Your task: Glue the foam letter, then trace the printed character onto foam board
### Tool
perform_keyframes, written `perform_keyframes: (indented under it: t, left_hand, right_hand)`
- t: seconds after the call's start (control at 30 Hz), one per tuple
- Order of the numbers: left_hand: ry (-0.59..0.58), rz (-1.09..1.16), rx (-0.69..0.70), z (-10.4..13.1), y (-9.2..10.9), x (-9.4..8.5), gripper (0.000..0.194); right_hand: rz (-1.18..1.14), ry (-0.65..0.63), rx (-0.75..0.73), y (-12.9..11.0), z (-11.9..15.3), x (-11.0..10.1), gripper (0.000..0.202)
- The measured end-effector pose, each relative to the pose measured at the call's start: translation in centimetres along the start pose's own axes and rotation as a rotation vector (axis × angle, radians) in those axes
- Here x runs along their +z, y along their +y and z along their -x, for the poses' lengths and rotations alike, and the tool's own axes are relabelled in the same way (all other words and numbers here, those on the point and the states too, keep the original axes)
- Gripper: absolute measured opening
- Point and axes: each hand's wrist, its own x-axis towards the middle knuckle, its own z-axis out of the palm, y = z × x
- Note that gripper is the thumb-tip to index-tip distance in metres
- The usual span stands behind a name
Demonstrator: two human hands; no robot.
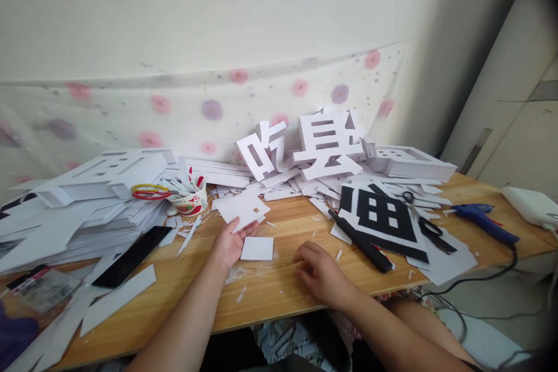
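My left hand (229, 246) is closed on a thin white foam board piece (239, 209) with small square cut-outs, gripping its near edge with the piece raised and slightly tilted. Just right of those fingers a small white rectangular board (257, 249) lies flat on the wooden table (244, 311). My right hand (320, 270) rests on the table farther right, fingers loosely bent, thumb apart, with nothing visible in it. Beyond it lie a black-handled tool (361, 242) and a black sheet with square windows (381, 215).
White board characters (326, 142) stand on scraps at the back. Stacked white boards (108, 221) and a black phone-like slab (131, 257) are on the left. A paper cup (190, 203) holds tools beside scissors (150, 191). Black scissors (429, 225) and a blue glue gun (486, 221) lie right.
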Motion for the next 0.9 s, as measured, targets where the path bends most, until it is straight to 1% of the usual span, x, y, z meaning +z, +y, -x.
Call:
perform_keyframes:
  t: [0.07,0.13,0.2,0.3,0.37,0.4,0.47,0.53,0.6,0.63,0.67,0.73,0.8,0.83,0.9]
  left_hand:
    - [0.008,-0.017,0.114,0.7,0.0,0.3,0.029]
    - [-0.006,-0.039,0.221,2.1,0.0,0.6,0.034]
    - [-0.020,-0.077,0.267,4.1,-0.1,0.7,0.035]
    - [-0.053,-0.150,0.227,7.4,-1.0,0.7,0.034]
    - [-0.081,-0.193,0.189,9.3,-1.9,0.9,0.035]
    - [-0.094,-0.214,0.174,10.1,-2.3,1.0,0.036]
    - [-0.118,-0.263,0.146,11.2,-2.8,1.3,0.036]
    - [-0.123,-0.315,0.125,11.6,-2.5,1.3,0.036]
    - [-0.069,-0.348,0.136,11.4,-1.0,0.5,0.031]
    - [-0.012,-0.352,0.158,11.1,0.2,-0.4,0.027]
    - [0.063,-0.344,0.193,10.7,1.7,-1.5,0.023]
    - [0.251,-0.304,0.273,9.9,5.1,-4.4,0.014]
    - [0.453,-0.242,0.362,8.9,8.7,-7.8,0.010]
    - [0.546,-0.214,0.393,8.3,10.5,-9.4,0.014]
    - [0.680,-0.177,0.415,7.0,13.7,-12.3,0.023]
  right_hand:
    - [-0.007,0.018,0.009,0.1,0.0,-0.1,0.019]
    - [-0.028,0.050,0.026,0.2,0.0,-0.1,0.021]
    - [-0.066,0.094,0.039,0.4,0.0,-0.2,0.023]
    - [-0.219,0.168,0.068,-0.1,0.0,0.0,0.031]
    - [-0.440,0.164,0.090,-0.9,-0.1,0.4,0.038]
    - [-0.567,0.137,0.109,-1.3,-0.1,0.6,0.040]
    - [-0.778,0.073,0.189,-2.1,-0.2,0.9,0.037]
    - [-0.895,0.074,0.333,-2.4,-0.4,0.9,0.034]
    - [-0.972,0.109,0.471,-2.2,-0.6,0.7,0.035]
    - [-1.004,0.115,0.519,-2.1,-0.7,0.6,0.035]
    - [-1.023,0.107,0.555,-1.9,-0.8,0.4,0.038]
    - [-0.997,0.051,0.591,-1.5,-0.9,0.3,0.050]
    - [-0.890,-0.031,0.572,-1.2,-0.6,0.4,0.055]
    - [-0.821,-0.079,0.544,-1.1,-0.4,0.5,0.055]
    - [-0.674,-0.177,0.447,-1.0,0.1,0.9,0.048]
